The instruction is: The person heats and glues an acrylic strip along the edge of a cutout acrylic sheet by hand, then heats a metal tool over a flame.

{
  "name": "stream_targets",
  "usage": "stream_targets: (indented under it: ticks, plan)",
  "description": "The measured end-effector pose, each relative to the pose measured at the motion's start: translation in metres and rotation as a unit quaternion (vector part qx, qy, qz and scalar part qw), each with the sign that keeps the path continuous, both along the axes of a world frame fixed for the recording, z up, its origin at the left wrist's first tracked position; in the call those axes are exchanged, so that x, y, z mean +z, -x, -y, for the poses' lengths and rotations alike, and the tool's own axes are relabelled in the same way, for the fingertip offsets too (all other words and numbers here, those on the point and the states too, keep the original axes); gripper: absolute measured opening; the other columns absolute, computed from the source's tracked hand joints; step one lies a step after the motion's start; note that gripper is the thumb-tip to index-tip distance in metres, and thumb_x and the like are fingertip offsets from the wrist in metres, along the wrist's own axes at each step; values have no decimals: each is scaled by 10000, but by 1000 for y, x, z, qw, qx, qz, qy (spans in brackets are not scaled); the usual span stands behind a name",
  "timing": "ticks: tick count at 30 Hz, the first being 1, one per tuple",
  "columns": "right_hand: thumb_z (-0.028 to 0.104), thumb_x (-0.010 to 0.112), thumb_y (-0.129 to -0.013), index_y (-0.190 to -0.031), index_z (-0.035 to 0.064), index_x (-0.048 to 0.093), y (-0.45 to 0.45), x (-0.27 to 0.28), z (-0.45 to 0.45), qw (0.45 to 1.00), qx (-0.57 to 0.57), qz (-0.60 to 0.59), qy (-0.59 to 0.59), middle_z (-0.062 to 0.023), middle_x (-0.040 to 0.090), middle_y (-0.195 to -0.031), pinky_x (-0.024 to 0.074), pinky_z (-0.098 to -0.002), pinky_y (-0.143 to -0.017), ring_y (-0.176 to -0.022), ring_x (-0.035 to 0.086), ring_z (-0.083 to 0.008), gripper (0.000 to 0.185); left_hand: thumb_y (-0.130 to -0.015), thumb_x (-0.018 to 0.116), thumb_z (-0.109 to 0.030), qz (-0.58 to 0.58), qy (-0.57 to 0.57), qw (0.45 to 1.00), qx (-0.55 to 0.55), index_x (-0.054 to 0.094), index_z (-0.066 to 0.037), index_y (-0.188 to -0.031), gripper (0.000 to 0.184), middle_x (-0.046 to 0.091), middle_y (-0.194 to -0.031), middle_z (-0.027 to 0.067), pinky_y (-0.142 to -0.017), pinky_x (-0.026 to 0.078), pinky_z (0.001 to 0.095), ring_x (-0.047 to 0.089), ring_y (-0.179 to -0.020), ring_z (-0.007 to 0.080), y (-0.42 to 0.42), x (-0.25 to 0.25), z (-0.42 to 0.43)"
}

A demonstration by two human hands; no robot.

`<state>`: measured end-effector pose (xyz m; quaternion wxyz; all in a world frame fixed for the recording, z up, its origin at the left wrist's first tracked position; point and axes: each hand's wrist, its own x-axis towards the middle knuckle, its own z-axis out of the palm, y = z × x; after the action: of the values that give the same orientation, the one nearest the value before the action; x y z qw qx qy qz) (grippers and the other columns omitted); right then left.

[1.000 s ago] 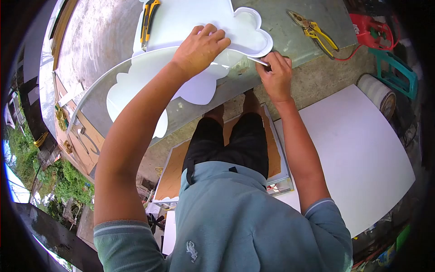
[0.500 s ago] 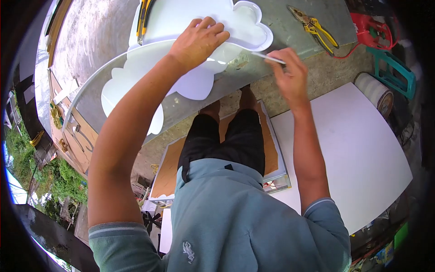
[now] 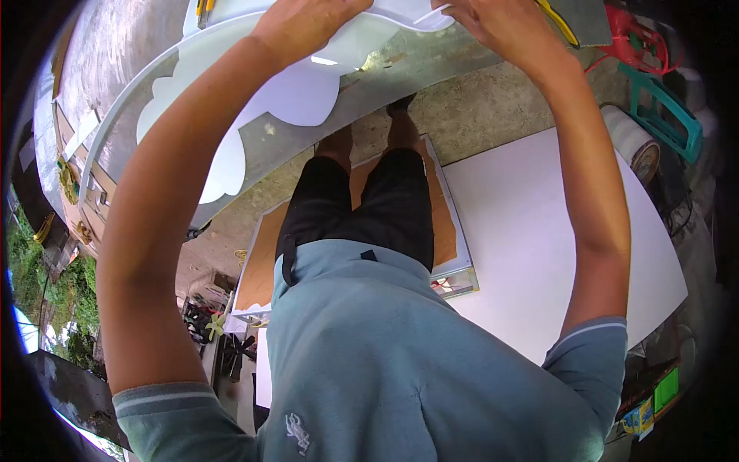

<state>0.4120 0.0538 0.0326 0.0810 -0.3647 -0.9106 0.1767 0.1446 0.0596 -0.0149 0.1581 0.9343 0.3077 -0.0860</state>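
At the top edge, my left hand (image 3: pixel 312 21) is closed at the rim of a white cloud-shaped piece, on a long white strip (image 3: pixel 146 71) that bends away to the left. Its fingertips are partly cut off by the frame. My right hand (image 3: pixel 508 27) pinches a thin white stick-like piece (image 3: pixel 433 14), whose tip meets the cloud's rim; its exact kind I cannot make out. Below the strip, flat white cloud-shaped sheets (image 3: pixel 296 96) lie on the grey table (image 3: pixel 369 104).
A yellow-and-black cutter (image 3: pixel 204 11) lies top left, and yellow-handled pliers (image 3: pixel 560 23) lie past my right hand. A large white sheet (image 3: pixel 508 215) and a brown-topped panel (image 3: pixel 258 254) are below. A red tool (image 3: pixel 627 38) and teal stool (image 3: pixel 662 115) stand right.
Both hands have moved up in the view as the camera shifted. My right hand has come closer to the cloud's rim, bringing the thin white piece against it.
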Motion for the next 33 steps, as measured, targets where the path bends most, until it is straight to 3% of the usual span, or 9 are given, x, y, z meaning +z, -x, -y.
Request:
stream_targets:
  ticks: [5,14,33]
  plan:
    - [89,646,-809,-797,86,699,8,-1,-9,993,52,107,2,-64,669,-796,453,-406,-819,-910,609,-265,54,-875,550,-150,17,-18,1000,0,589,-102,-1048,184,607,-1112,97,-998,449,442,549,-1155,305,2,-5,2]
    - [99,616,-815,-770,100,706,16,3,-14,982,139,124,-31,-54,689,-825,466,-382,-837,-943,627,-236,100,-877,545,-135,31,-28,999,0,580,-104,-1040,170,602,-1104,91,-990,453,440,551,-1143,303,3,-7,2]
    - [130,628,-763,-705,104,670,14,-23,-20,980,195,20,-37,-26,624,-732,457,-378,-823,-876,599,-225,76,-868,548,-129,30,-37,999,-5,566,-90,-1044,180,592,-1078,97,-960,460,431,558,-1100,304,3,-6,3]
